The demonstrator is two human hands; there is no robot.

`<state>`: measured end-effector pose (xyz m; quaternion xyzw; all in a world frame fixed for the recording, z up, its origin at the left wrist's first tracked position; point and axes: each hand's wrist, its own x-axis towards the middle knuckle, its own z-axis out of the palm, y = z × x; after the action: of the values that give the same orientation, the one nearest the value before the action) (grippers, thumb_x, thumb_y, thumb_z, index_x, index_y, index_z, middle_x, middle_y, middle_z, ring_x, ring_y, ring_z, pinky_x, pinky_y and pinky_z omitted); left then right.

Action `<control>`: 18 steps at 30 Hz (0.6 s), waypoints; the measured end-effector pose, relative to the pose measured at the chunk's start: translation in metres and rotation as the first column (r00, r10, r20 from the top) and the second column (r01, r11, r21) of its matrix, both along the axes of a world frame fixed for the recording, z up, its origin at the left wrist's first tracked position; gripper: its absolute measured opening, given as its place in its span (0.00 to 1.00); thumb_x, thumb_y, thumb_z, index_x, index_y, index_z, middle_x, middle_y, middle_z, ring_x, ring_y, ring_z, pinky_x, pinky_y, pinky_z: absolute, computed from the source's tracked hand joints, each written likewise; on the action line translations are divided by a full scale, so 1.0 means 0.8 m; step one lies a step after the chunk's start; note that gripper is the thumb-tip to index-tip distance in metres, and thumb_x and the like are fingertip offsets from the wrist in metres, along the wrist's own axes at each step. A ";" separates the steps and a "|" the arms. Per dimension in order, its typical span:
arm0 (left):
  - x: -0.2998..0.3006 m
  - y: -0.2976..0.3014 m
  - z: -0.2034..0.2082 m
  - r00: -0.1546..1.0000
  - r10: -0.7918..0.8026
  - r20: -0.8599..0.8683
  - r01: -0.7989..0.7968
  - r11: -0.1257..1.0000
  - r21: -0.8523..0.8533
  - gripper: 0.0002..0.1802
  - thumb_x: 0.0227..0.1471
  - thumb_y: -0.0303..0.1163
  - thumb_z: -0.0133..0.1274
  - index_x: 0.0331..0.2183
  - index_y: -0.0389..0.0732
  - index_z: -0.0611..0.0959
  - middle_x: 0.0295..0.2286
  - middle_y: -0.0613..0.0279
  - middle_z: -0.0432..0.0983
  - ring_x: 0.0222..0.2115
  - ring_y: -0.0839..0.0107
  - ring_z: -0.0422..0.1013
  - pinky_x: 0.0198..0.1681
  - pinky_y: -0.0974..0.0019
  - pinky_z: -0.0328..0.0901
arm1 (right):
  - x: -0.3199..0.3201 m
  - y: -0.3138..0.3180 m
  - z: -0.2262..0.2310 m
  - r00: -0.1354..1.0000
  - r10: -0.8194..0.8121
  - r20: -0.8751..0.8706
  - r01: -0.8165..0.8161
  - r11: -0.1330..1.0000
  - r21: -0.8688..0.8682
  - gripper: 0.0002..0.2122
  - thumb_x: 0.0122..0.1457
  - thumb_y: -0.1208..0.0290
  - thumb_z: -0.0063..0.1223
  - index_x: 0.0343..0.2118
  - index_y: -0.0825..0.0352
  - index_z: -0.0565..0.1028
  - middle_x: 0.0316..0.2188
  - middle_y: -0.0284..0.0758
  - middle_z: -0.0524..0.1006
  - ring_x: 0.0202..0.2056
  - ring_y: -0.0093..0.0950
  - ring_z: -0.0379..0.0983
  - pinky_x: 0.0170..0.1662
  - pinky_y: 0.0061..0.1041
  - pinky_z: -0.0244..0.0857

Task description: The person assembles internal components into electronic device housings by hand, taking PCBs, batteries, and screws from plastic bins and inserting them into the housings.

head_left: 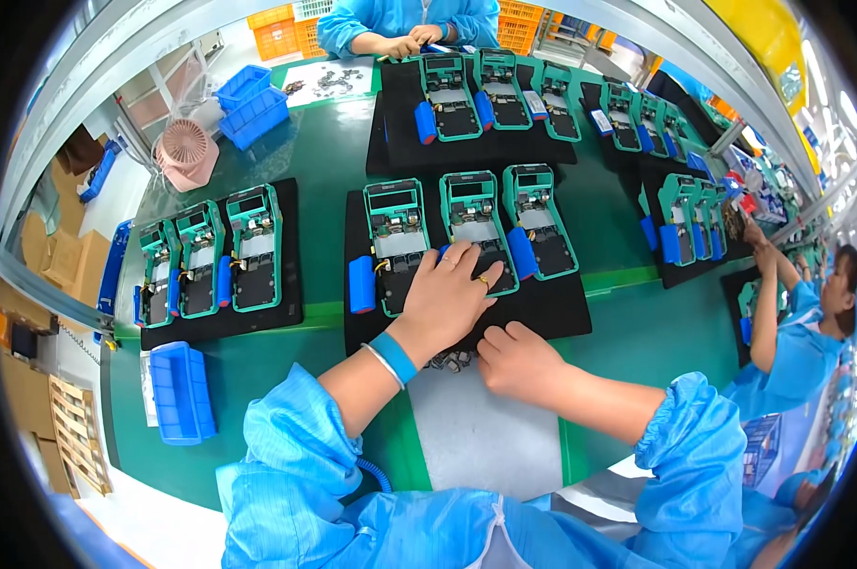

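My left hand [445, 296] reaches over the lower part of the middle green device housing [470, 211], fingers spread. A yellow ring is on one finger and a blue wristband [392, 355] is on the wrist. My right hand [521, 362] is curled at the front edge of the black mat [566, 308]; its fingertips are hidden. Beside it lie small metal parts [450, 360], partly covered by my left wrist. Left and right of the middle housing lie a second housing [395, 223] and a third one [539, 216]. Blue battery-like blocks [361, 284] lie beside the housings.
More housings [255, 248] lie on a mat to the left. Others [447, 100] lie before a co-worker's hands [402, 45] at the back. A blue bin [181, 394] stands at the left edge, a pink fan [184, 147] behind it. Another co-worker [791, 322] works at right.
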<state>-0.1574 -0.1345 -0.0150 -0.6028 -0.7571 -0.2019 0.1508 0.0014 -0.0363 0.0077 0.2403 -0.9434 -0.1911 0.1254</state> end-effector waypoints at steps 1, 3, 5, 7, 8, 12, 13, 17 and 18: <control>-0.003 -0.004 0.001 1.000 0.002 0.003 -0.002 1.000 0.008 0.26 0.52 0.42 0.62 0.53 0.49 0.81 0.52 0.56 0.72 0.58 0.58 0.61 0.56 0.51 0.59 | 0.000 0.000 0.003 1.000 0.002 0.003 -0.002 1.000 0.008 0.04 0.38 0.69 0.56 0.14 0.60 0.74 0.19 0.28 0.68 0.31 0.29 0.65 0.31 0.27 0.56; -0.010 -0.014 0.004 0.997 -0.072 -0.014 0.072 0.996 0.058 0.25 0.52 0.42 0.61 0.52 0.47 0.81 0.50 0.56 0.73 0.57 0.58 0.61 0.56 0.54 0.58 | -0.001 -0.001 0.013 1.000 0.017 0.025 -0.018 0.999 0.033 0.04 0.38 0.68 0.56 0.14 0.60 0.73 0.19 0.28 0.68 0.31 0.28 0.65 0.30 0.27 0.57; -0.014 -0.019 0.004 0.996 -0.084 -0.001 0.083 0.993 0.086 0.25 0.51 0.42 0.61 0.51 0.48 0.82 0.49 0.57 0.73 0.57 0.59 0.62 0.57 0.54 0.58 | 0.000 0.000 0.025 0.998 0.027 0.055 -0.025 0.999 -0.045 0.04 0.39 0.68 0.56 0.15 0.59 0.74 0.20 0.28 0.68 0.31 0.28 0.66 0.29 0.27 0.58; -0.016 -0.023 0.003 0.992 -0.111 0.060 0.108 0.993 0.055 0.26 0.50 0.41 0.63 0.52 0.50 0.82 0.51 0.57 0.71 0.58 0.59 0.61 0.58 0.52 0.58 | -0.006 0.004 0.041 0.995 0.043 0.086 -0.032 0.992 -0.125 0.03 0.39 0.69 0.56 0.16 0.59 0.74 0.21 0.28 0.68 0.31 0.28 0.66 0.29 0.27 0.59; -0.015 -0.027 0.005 0.993 -0.093 0.075 0.090 0.995 0.040 0.26 0.50 0.42 0.62 0.52 0.50 0.82 0.51 0.57 0.71 0.58 0.58 0.61 0.59 0.52 0.57 | -0.016 0.008 0.055 0.999 0.034 0.010 -0.031 0.975 -0.219 0.03 0.39 0.70 0.57 0.18 0.60 0.73 0.21 0.29 0.67 0.30 0.28 0.67 0.29 0.27 0.61; -0.015 -0.029 0.002 0.995 -0.066 0.076 0.061 0.996 0.059 0.26 0.49 0.42 0.63 0.52 0.50 0.81 0.51 0.57 0.71 0.58 0.58 0.61 0.59 0.52 0.57 | -0.068 0.045 0.079 0.973 -0.112 -0.200 0.016 0.904 -0.428 0.06 0.41 0.76 0.62 0.25 0.61 0.77 0.24 0.29 0.69 0.31 0.31 0.69 0.33 0.29 0.67; -0.014 -0.028 0.005 0.993 -0.080 0.092 0.073 0.994 0.078 0.26 0.49 0.41 0.63 0.52 0.50 0.81 0.51 0.57 0.71 0.58 0.58 0.61 0.59 0.52 0.57 | -0.080 0.062 0.070 0.961 -0.145 -0.236 0.023 0.892 -0.451 0.07 0.44 0.77 0.64 0.27 0.62 0.79 0.24 0.29 0.70 0.32 0.32 0.70 0.35 0.29 0.69; -0.013 -0.024 0.005 0.983 -0.104 0.152 0.092 0.992 0.084 0.26 0.49 0.40 0.64 0.52 0.51 0.81 0.51 0.58 0.71 0.58 0.60 0.61 0.59 0.53 0.58 | -0.120 0.091 0.037 0.931 -0.198 -0.307 0.082 0.932 -0.354 0.06 0.44 0.76 0.64 0.26 0.62 0.79 0.24 0.29 0.70 0.32 0.30 0.70 0.34 0.27 0.69; -0.013 -0.024 0.005 0.983 -0.099 0.155 0.088 0.993 0.081 0.26 0.49 0.40 0.64 0.51 0.51 0.81 0.51 0.58 0.71 0.58 0.60 0.61 0.60 0.54 0.58 | -0.126 0.093 0.033 0.934 -0.189 -0.303 0.076 0.934 -0.349 0.06 0.44 0.76 0.64 0.26 0.62 0.79 0.24 0.29 0.70 0.32 0.30 0.70 0.34 0.27 0.69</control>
<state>-0.1679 -0.1535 -0.0111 -0.6138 -0.7295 -0.2838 0.1028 -0.0991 0.0380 0.0339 0.1150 -0.9416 -0.0753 0.3075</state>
